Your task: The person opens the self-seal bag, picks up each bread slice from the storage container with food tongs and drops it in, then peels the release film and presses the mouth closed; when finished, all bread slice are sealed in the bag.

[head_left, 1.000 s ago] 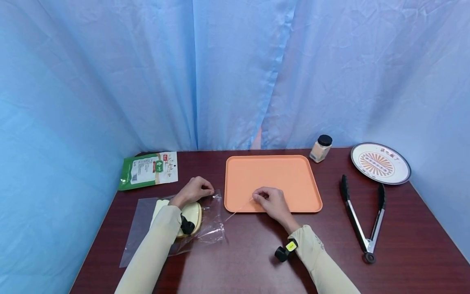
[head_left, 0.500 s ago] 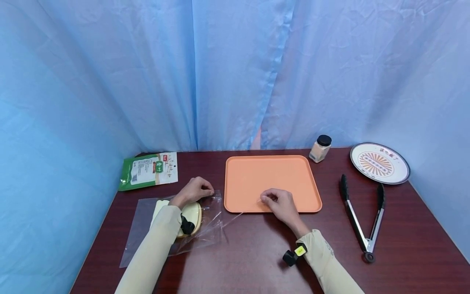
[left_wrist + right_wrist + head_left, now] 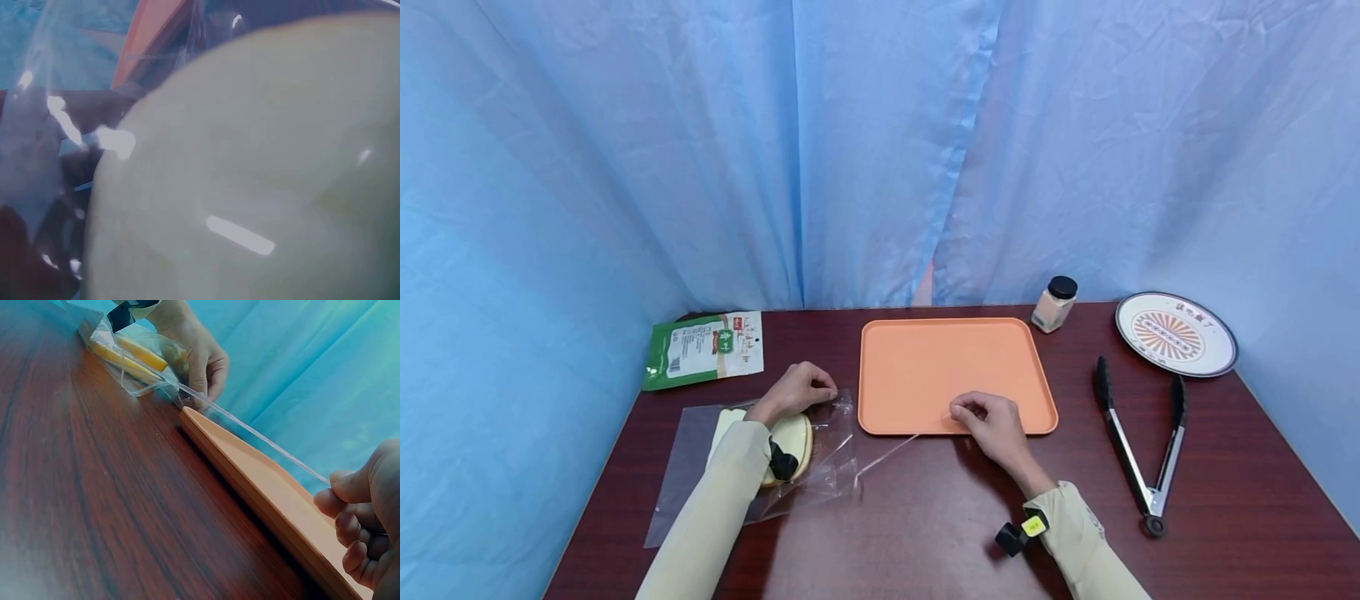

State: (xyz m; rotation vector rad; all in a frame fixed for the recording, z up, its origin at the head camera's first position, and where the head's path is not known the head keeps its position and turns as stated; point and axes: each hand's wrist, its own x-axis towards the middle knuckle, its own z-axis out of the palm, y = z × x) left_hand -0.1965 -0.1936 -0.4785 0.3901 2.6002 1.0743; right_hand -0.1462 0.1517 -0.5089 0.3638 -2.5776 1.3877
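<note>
A clear plastic bag [image 3: 681, 467] with pale, brown-edged bread slices [image 3: 790, 437] inside lies at the left of the table. My left hand [image 3: 793, 390] reaches over it and pinches the bag's far right corner. Between thumb and forefinger, my right hand [image 3: 996, 425] holds the end of a thin clear plastic strip [image 3: 262, 437]. The strip runs taut from the bag to that hand, across the near edge of the orange tray [image 3: 947, 367]. Bread under shiny film [image 3: 250, 156] fills most of the left wrist view, where the left fingers are hidden.
Behind the bag lies a green and white pouch [image 3: 703, 350]. A black-lidded jar [image 3: 1054, 304] stands past the tray's far right corner. Spread black-tipped tongs [image 3: 1135, 467] and a patterned plate [image 3: 1180, 333] lie to the right. Blue curtains [image 3: 880, 150] hang around the table.
My right hand has moved right and slightly toward me, drawing the plastic strip out from the bag. My left hand has stayed at the bag's corner.
</note>
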